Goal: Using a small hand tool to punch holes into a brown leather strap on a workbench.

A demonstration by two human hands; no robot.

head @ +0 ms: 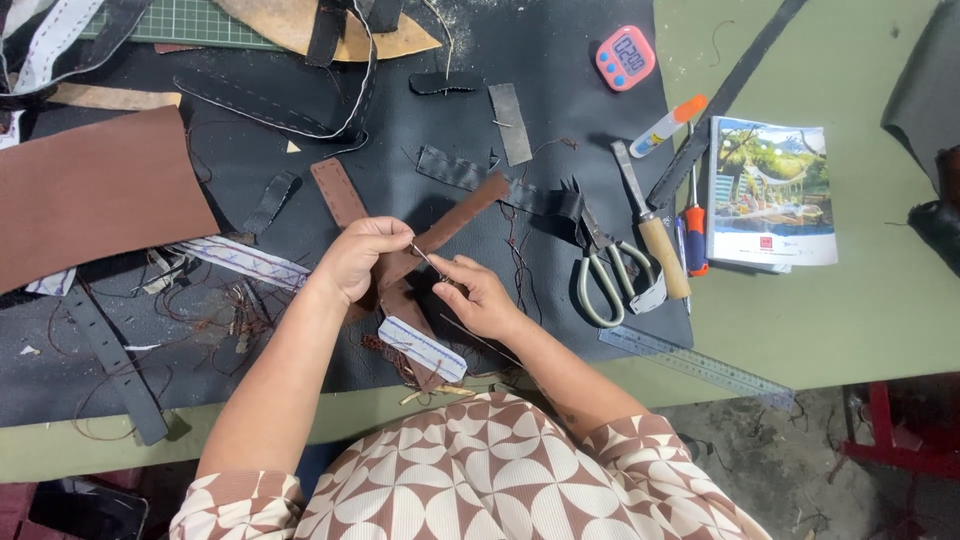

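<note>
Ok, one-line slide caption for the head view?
Left hand holds brown leather strip; right hand works a needle beside scissors.

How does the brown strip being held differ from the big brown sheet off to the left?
The brown strip is narrow and long; the brown sheet is wide and broad. The strip is lifted and angled, held by the left hand, with the right hand at it; the sheet lies flat and untouched on the black mat. Both look like brown leather.
</note>
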